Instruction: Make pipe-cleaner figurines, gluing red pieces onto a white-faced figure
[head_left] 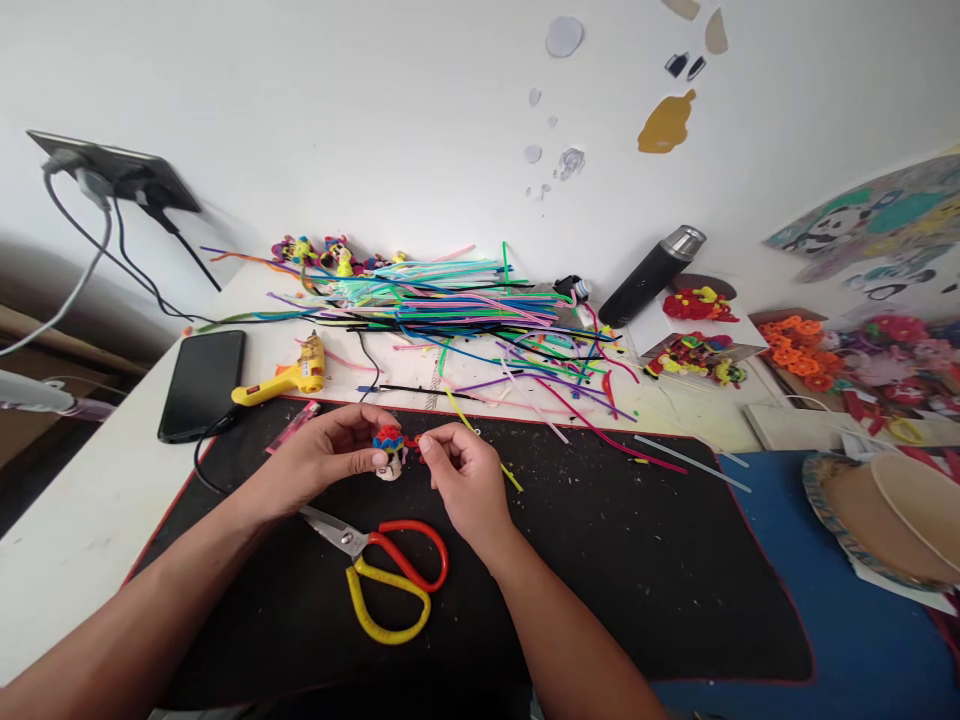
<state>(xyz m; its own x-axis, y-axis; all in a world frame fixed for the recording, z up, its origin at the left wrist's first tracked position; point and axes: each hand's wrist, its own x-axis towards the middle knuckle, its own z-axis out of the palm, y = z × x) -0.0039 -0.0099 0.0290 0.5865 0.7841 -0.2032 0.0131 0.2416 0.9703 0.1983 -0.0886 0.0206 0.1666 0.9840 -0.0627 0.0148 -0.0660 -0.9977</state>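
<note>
holding the small figure [389, 442] between thumb and fingers of the left hand [330, 452], pinching a red piece [414, 448] just beside it with the right hand [466, 475]; best to steady without squashing, clear of the scissors [352, 541] bodyward of both.

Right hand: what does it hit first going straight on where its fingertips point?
Likely the small figure in the left hand, just beyond the red piece pinched by the right hand; depth is unclear.
</note>
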